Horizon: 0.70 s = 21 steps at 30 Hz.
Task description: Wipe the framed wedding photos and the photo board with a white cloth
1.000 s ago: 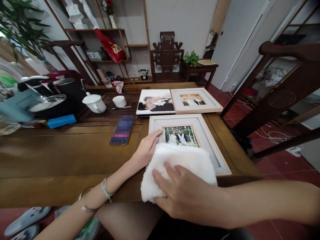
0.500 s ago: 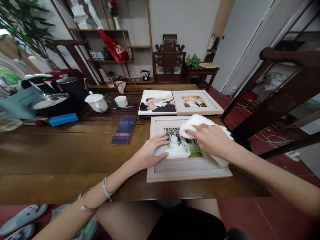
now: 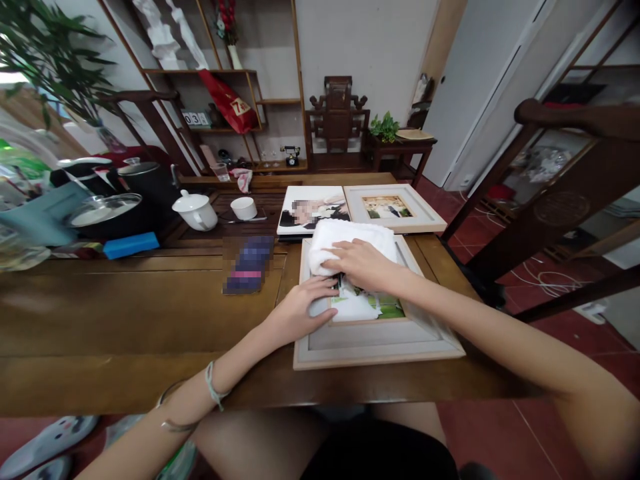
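A pale wooden picture frame [image 3: 370,343] lies flat on the table near its front edge, with a wedding photo [image 3: 360,308] in its middle. My left hand [image 3: 305,305] rests on the frame's left side, fingers spread and holding nothing. On the upper part of the frame my right hand [image 3: 363,263] presses a folded white cloth [image 3: 355,235], its fingers bent over the cloth. Cloth and hand hide the top of the photo. Beyond the frame lie a photo panel [image 3: 313,210] and a second framed photo [image 3: 387,207], side by side.
A blurred-out dark blue item [image 3: 249,265] lies left of the frame on the wooden table [image 3: 150,320]. Farther left stand a white lidded bowl [image 3: 196,211], a white cup [image 3: 243,209], a blue block [image 3: 131,245] and a dark pot [image 3: 145,180]. A wooden chair [image 3: 555,193] is close at the right.
My right hand has slid the white cloth from the frame's right side to its upper left, covering the top of the photo. My left hand has stayed in place.
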### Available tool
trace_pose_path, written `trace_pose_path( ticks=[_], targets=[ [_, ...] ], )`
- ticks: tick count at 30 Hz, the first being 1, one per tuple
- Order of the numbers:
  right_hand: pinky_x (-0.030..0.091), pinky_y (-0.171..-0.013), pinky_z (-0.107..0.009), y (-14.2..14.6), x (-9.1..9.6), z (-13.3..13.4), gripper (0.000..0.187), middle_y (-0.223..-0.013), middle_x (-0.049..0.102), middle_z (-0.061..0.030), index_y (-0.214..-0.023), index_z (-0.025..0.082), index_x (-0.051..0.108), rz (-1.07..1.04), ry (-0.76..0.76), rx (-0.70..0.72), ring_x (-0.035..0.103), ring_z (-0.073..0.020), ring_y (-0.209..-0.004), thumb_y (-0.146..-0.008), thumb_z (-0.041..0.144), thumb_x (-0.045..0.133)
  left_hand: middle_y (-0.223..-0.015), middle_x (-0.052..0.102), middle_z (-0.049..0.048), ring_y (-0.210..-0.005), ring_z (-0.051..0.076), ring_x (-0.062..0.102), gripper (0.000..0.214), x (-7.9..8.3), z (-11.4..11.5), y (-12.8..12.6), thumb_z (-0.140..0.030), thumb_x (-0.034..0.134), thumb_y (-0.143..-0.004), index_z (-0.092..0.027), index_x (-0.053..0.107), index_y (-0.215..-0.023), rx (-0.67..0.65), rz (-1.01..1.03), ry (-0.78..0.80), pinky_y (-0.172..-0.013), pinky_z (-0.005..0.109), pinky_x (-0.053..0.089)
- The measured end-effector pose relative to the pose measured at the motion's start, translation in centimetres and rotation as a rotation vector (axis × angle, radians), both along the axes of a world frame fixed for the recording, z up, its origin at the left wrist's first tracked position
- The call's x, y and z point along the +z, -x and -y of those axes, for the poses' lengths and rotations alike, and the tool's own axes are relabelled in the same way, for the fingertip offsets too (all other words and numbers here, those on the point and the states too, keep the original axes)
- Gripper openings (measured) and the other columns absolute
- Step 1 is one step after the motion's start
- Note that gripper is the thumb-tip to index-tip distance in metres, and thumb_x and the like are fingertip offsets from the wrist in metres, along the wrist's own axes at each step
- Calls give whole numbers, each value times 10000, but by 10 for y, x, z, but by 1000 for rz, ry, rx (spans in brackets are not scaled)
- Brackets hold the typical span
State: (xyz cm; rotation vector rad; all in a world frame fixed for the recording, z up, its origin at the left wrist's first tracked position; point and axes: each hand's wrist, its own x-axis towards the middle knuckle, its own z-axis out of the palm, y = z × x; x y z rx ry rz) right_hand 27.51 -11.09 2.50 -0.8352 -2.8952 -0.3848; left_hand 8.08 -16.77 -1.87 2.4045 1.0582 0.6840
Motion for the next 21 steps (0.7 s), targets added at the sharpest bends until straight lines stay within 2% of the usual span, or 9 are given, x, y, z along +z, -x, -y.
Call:
trace_pose_path(
  ticks=[5, 8, 10, 13, 16, 19, 21],
  targets=[
    [402, -812, -373, -60, 1, 10, 571, -1301, 588, -93, -1163, 233, 616, 27, 7, -135, 548, -274, -1125, -688, -54, 483, -1236, 660, 122, -1264, 270, 534, 326, 1, 0, 1, -309, 675, -796, -157, 693, -1084, 11, 62, 24, -1081, 418, 419],
    [404, -806, -377, -85, 2, 21, 574, -1192, 638, -107, -1155, 229, 624, 42, 16, -251, 580, -275, -1052, -673, -38, 462, -1239, 655, 120, -1204, 258, 583, 270, 4, 0, 1, -294, 640, -831, -170, 690, -1066, 60, 126, 3, -1064, 412, 433],
    [409, -777, -368, -91, 4, 26, 545, -1108, 654, -112, -1138, 220, 628, 49, 31, -300, 597, -270, -987, -685, -22, 447, -1294, 610, 120, -1211, 250, 571, 247, 6, 1, 1, -274, 569, -882, -182, 678, -1084, 146, 191, -39, -1065, 426, 424],
    [413, -731, -354, -84, 7, 28, 524, -1028, 655, -110, -1149, 217, 615, 39, 43, -353, 602, -261, -916, -710, -2, 431, -1422, 465, 125, -1314, 264, 460, 288, 5, -1, 2, -266, 501, -917, -198, 626, -1167, 290, 311, -44, -1047, 445, 431],
    [424, -768, -369, -60, 7, 27, 548, -1086, 648, -124, -1202, 205, 588, -4, 62, -317, 594, -270, -966, -714, 2, 442, -1462, 404, 119, -1367, 267, 388, 325, 2, -5, 5, -262, 505, -911, -212, 562, -1227, 383, 469, 82, -1039, 421, 440],
    [417, -876, -407, -29, 3, 31, 593, -1304, 569, -124, -1260, 220, 558, -65, 108, -160, 533, -290, -1151, -719, -2, 462, -1433, 460, 104, -1291, 237, 492, 347, 0, -11, 7, -226, 520, -901, -227, 516, -1248, 485, 724, 323, -1035, 391, 442],
    [406, -918, -430, -12, 1, 39, 601, -1416, 485, -109, -1278, 235, 551, -112, 151, -57, 472, -293, -1245, -730, 2, 470, -1361, 544, 116, -1140, 219, 614, 385, 1, -15, 8, -187, 560, -875, -220, 504, -1254, 584, 906, 559, -925, 355, 517]
  ],
)
